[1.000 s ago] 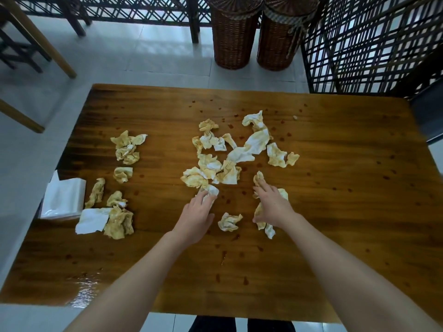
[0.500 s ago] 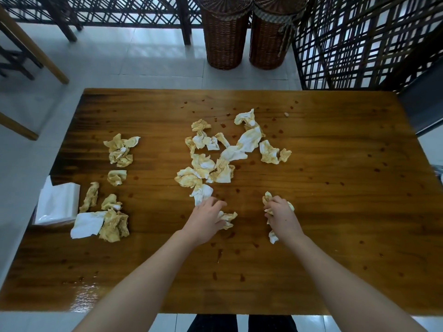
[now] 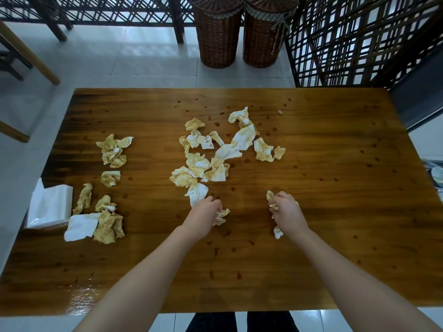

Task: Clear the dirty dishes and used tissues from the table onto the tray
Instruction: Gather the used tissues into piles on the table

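Two heaps of stained tissues litter the surface (image 3: 335, 164): centre heap (image 3: 215, 159), left heap (image 3: 107, 188). Step: gathering, early. Your left grip (image 3: 203, 216) pinches one wad (image 3: 221, 215); your right grip (image 3: 287, 212) clenches a bundle (image 3: 272, 197). Tray unseen; next move probably needs locating it.

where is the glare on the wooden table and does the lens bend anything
Head view: glare sits on the glossy brown wooden table at its near left corner; the wide lens bows the table's edges; the stained crumpled tissues, and the left hand and right hand each gripping some, look sharp.
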A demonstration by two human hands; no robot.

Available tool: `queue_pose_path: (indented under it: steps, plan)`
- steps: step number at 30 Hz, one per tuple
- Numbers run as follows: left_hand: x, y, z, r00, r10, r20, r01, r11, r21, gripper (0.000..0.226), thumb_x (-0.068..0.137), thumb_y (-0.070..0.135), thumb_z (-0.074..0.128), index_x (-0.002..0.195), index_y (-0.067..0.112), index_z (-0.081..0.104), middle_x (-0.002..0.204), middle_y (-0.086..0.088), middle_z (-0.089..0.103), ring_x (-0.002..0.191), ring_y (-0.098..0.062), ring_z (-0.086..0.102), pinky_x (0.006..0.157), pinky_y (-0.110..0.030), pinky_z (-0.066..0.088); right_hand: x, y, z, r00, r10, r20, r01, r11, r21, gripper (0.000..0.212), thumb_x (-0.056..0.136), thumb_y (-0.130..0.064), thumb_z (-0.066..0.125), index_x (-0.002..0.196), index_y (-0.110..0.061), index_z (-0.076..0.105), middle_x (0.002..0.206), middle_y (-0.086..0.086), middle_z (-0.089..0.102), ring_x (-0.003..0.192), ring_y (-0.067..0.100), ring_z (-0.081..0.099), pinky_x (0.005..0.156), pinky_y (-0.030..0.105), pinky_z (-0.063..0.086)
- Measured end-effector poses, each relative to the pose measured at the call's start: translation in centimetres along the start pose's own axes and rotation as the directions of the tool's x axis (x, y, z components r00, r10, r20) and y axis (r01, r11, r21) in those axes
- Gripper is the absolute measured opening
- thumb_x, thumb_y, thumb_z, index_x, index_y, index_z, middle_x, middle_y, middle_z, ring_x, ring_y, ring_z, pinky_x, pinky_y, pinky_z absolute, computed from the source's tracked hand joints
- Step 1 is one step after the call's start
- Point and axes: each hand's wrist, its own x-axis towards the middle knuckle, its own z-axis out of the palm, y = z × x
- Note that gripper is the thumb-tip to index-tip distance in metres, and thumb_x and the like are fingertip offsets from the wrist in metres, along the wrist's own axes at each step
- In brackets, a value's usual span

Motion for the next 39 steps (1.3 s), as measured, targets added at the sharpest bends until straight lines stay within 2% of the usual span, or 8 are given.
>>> queue_pose_path:
  steps: [8,13,17,20,25,29,34,39]
  plan:
    - [0.1,-3.0,-3.2,0.959,-0.130,-0.251,0.157,0.984,0.090,0.036,0.093,0.003,0.055,0.122,0.023,0.055,0.123,0.002,0.057,0.114,-0.018,0.052,0.097,-0.032,0.037,1.0,-1.6,0.2,0.999,-0.045,0.025,0.046,0.999,-0.007,0.026,0.090,-0.003,0.059,0.114,-0.010,0.066,0.113,-0.001,0.058,0.106,0.014,0.049,0.084,0.022,0.044]
    - [1.6,-4.6,-4.3,0.900,-0.224,-0.373,0.263,0.963,0.055,0.036,0.097,0.018,0.054,0.132,0.021,0.049,0.130,-0.003,0.050,0.116,-0.021,0.050,0.094,-0.032,0.041,1.6,-2.1,0.5,0.998,-0.062,0.024,0.062,0.998,-0.011,0.027,0.090,-0.004,0.058,0.116,-0.009,0.064,0.110,-0.002,0.057,0.103,0.015,0.050,0.081,0.023,0.043]
    - [2.7,-4.8,-4.1,0.941,-0.311,-0.136,0.318,0.947,0.032,0.088,0.085,0.057,0.061,0.153,0.030,0.012,0.160,-0.007,0.010,0.147,-0.030,0.011,0.115,-0.052,0.018,1.9,-2.1,0.7,0.999,-0.045,0.010,0.045,0.999,0.006,0.026,0.091,-0.003,0.057,0.115,-0.008,0.065,0.106,-0.001,0.059,0.098,0.014,0.050,0.074,0.020,0.042]
    - [3.3,-5.3,-3.6,0.956,-0.292,-0.004,0.291,0.952,0.090,0.099,0.084,0.055,0.062,0.153,0.033,-0.006,0.161,-0.009,-0.010,0.148,-0.032,-0.007,0.115,-0.058,0.008,2.0,-2.0,0.7,0.999,-0.037,0.002,0.037,0.999,0.030,0.027,0.092,-0.003,0.056,0.117,-0.007,0.065,0.105,0.000,0.059,0.097,0.015,0.050,0.074,0.023,0.045]
    - [3.5,-5.9,-3.4,0.968,-0.249,-0.042,0.251,0.966,0.063,0.081,0.091,0.033,0.063,0.151,0.029,0.010,0.158,-0.013,0.013,0.145,-0.034,0.015,0.112,-0.053,0.026,1.7,-1.8,0.9,1.000,-0.017,0.002,0.017,1.000,0.009,0.025,0.091,-0.003,0.057,0.114,-0.007,0.066,0.106,0.001,0.059,0.099,0.017,0.051,0.077,0.023,0.044]
    - [3.2,-6.1,-3.4,0.981,-0.156,-0.116,0.166,0.983,0.081,0.062,0.091,0.021,0.063,0.141,0.025,0.028,0.137,-0.011,0.037,0.120,-0.025,0.041,0.093,-0.032,0.043,1.1,-2.1,1.0,1.000,0.014,-0.022,-0.013,0.999,0.036,0.024,0.090,-0.002,0.057,0.111,-0.006,0.067,0.106,0.002,0.060,0.097,0.016,0.051,0.076,0.023,0.046]
    - [3.1,-5.5,-3.5,0.982,-0.158,-0.102,0.168,0.982,0.092,0.059,0.090,0.008,0.061,0.138,0.023,0.029,0.124,-0.010,0.042,0.104,-0.020,0.046,0.083,-0.029,0.045,0.1,-1.6,0.6,0.998,0.032,-0.048,-0.029,0.998,0.058,0.023,0.092,-0.004,0.056,0.111,-0.008,0.068,0.106,0.001,0.060,0.094,0.010,0.047,0.071,0.013,0.038]
    - [2.6,-4.3,-4.4,0.973,-0.188,-0.131,0.201,0.974,0.101,0.067,0.092,0.006,0.059,0.146,0.024,0.023,0.130,-0.012,0.041,0.113,-0.023,0.047,0.092,-0.032,0.049,-0.4,-0.9,-0.3,0.994,0.073,-0.077,-0.071,0.997,0.031,0.022,0.091,-0.008,0.059,0.110,-0.013,0.069,0.108,-0.002,0.060,0.093,0.004,0.044,0.069,0.008,0.036]
